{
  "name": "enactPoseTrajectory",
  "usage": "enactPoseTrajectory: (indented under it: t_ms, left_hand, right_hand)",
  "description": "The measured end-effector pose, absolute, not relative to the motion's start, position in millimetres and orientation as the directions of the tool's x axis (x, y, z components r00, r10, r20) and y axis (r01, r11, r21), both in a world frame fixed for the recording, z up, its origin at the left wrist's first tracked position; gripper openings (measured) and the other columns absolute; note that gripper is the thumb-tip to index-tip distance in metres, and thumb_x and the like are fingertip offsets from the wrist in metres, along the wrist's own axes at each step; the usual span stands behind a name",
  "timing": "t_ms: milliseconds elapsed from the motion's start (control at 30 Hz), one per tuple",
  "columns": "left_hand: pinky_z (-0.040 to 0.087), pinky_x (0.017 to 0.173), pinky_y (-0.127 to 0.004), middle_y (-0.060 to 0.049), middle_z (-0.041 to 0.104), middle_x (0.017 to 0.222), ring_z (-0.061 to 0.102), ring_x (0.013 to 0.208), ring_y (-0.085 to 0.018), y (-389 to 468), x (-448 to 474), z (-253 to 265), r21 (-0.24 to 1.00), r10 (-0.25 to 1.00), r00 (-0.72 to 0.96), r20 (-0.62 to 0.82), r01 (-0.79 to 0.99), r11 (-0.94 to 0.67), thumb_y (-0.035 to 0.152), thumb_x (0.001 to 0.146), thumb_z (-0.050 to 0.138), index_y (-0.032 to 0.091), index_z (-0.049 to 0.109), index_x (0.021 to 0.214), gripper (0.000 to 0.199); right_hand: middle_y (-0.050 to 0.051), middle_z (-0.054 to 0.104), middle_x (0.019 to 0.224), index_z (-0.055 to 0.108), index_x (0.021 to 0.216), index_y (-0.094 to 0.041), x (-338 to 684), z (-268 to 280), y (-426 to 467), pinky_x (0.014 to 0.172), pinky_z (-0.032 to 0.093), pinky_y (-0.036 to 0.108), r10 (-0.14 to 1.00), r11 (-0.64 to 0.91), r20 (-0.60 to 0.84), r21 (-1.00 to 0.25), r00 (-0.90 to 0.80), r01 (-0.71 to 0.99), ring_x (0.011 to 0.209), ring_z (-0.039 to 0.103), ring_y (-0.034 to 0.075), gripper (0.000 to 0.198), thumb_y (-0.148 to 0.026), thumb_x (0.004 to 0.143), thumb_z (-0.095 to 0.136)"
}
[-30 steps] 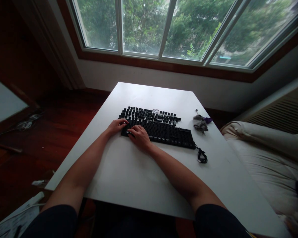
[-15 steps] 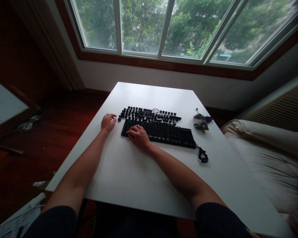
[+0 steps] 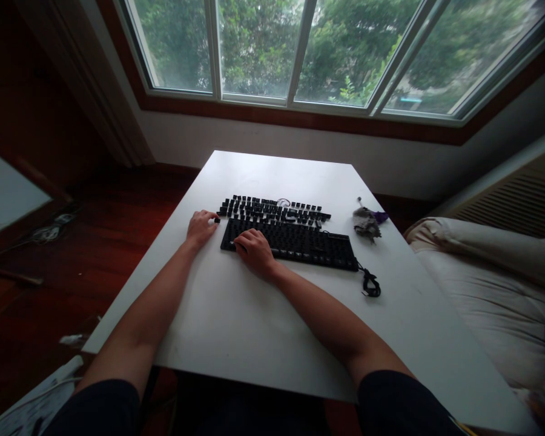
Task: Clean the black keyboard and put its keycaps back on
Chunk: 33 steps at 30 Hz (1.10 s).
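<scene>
A black keyboard (image 3: 309,245) lies across the white table (image 3: 254,321), many of its keycaps off. The loose black keycaps (image 3: 272,209) stand in rows just beyond it. At the left end of those rows my left hand (image 3: 201,229) has its thumb and index finger closed about a single keycap (image 3: 217,221). My right hand (image 3: 255,249) rests over the keyboard's near left corner, fingers bent and tips pressed together there. What those fingertips hold, if anything, is hidden.
A coiled black cable (image 3: 371,284) lies off the keyboard's right end. Further right is a crumpled grey and purple cloth (image 3: 367,224). A pale cushioned seat (image 3: 472,290) borders the table on the right, and a window (image 3: 263,54) is beyond the far edge.
My left hand has moved slightly right and its thumb and finger have closed about the end keycap. My right hand has barely moved on the keyboard.
</scene>
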<state>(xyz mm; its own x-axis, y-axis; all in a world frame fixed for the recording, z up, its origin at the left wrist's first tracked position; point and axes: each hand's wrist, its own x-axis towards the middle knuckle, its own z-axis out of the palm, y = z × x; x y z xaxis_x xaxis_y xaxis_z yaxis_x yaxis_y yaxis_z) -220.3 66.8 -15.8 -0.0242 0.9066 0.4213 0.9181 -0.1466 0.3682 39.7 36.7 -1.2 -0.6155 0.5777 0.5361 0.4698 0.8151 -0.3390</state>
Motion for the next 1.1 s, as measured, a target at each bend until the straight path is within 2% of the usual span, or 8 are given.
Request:
enactPoseTrajectory:
  t_ms: [133, 233, 333, 433, 533, 667, 1100]
  left_hand:
    - [0.045, 0.1, -0.043, -0.009, 0.068, 0.105, 0.056, 0.105, -0.029, 65.5, -218.8, -11.4, 0.363, 0.907, -0.027, 0.42, 0.921, -0.141, 0.025, 0.085, 0.064, 0.023, 0.074, 0.104, 0.021]
    - [0.048, 0.092, -0.04, -0.007, 0.069, 0.102, 0.06, 0.099, -0.026, 63.5, -218.9, -0.2, 0.394, 0.926, 0.029, 0.377, 0.9, -0.188, 0.028, 0.085, 0.064, 0.023, 0.074, 0.098, 0.017]
    - [0.051, 0.081, -0.033, -0.004, 0.07, 0.098, 0.064, 0.086, -0.02, 59.8, -219.7, 17.8, 0.464, 0.94, 0.174, 0.293, 0.834, -0.299, 0.033, 0.085, 0.064, 0.022, 0.073, 0.099, 0.02]
    - [0.05, 0.073, -0.028, -0.002, 0.072, 0.095, 0.065, 0.081, -0.017, 55.2, -219.5, 34.6, 0.538, 0.935, 0.318, 0.159, 0.766, -0.352, 0.035, 0.083, 0.064, 0.021, 0.074, 0.096, 0.021]
    - [0.049, 0.072, -0.026, -0.001, 0.074, 0.091, 0.066, 0.082, -0.017, 52.1, -218.4, 43.3, 0.566, 0.911, 0.413, 0.013, 0.748, -0.347, 0.036, 0.081, 0.064, 0.022, 0.075, 0.094, 0.022]
    - [0.048, 0.07, -0.025, -0.001, 0.075, 0.089, 0.066, 0.079, -0.017, 52.0, -217.8, 44.1, 0.59, 0.888, 0.443, -0.121, 0.752, -0.295, 0.036, 0.078, 0.065, 0.022, 0.075, 0.098, 0.026]
    - [0.046, 0.073, -0.026, -0.003, 0.075, 0.093, 0.066, 0.082, -0.018, 53.7, -214.0, 44.3, 0.622, 0.849, 0.503, -0.164, 0.721, -0.307, 0.038, 0.079, 0.066, 0.022, 0.075, 0.1, 0.028]
  right_hand:
    - [0.006, 0.071, 0.099, 0.073, 0.097, -0.023, 40.6, 0.4, 37.6, 0.092, 0.039, 0.037, 0.585, 0.81, 0.537, -0.345, -0.608, 0.475, 0.1, 0.056, 0.022, 0.017, -0.026, 0.1, 0.057]
    - [0.006, 0.071, 0.097, 0.073, 0.095, -0.023, 42.4, 1.8, 39.4, 0.092, 0.039, 0.037, 0.593, 0.803, 0.544, -0.349, -0.594, 0.483, 0.098, 0.056, 0.022, 0.016, -0.024, 0.099, 0.058]
    - [0.006, 0.071, 0.095, 0.073, 0.094, -0.023, 43.6, 1.9, 41.3, 0.092, 0.039, 0.037, 0.611, 0.788, 0.56, -0.355, -0.56, 0.504, 0.097, 0.056, 0.023, 0.014, -0.023, 0.097, 0.059]
    - [0.006, 0.072, 0.095, 0.072, 0.095, -0.023, 43.3, 0.4, 42.3, 0.092, 0.04, 0.037, 0.626, 0.773, 0.576, -0.371, -0.526, 0.515, 0.096, 0.057, 0.023, 0.014, -0.024, 0.098, 0.058]
    - [0.006, 0.072, 0.095, 0.072, 0.096, -0.022, 42.6, -1.4, 42.8, 0.091, 0.041, 0.036, 0.633, 0.767, 0.589, -0.387, -0.502, 0.512, 0.094, 0.058, 0.022, 0.015, -0.025, 0.098, 0.057]
    - [0.006, 0.072, 0.095, 0.072, 0.095, -0.022, 42.6, -2.3, 43.5, 0.09, 0.041, 0.036, 0.641, 0.761, 0.584, -0.399, -0.499, 0.511, 0.093, 0.059, 0.022, 0.016, -0.025, 0.099, 0.057]
    - [0.006, 0.072, 0.094, 0.073, 0.096, -0.022, 42.3, -0.1, 41.7, 0.09, 0.041, 0.036, 0.633, 0.774, 0.536, -0.41, -0.559, 0.483, 0.093, 0.059, 0.022, 0.017, -0.025, 0.099, 0.056]
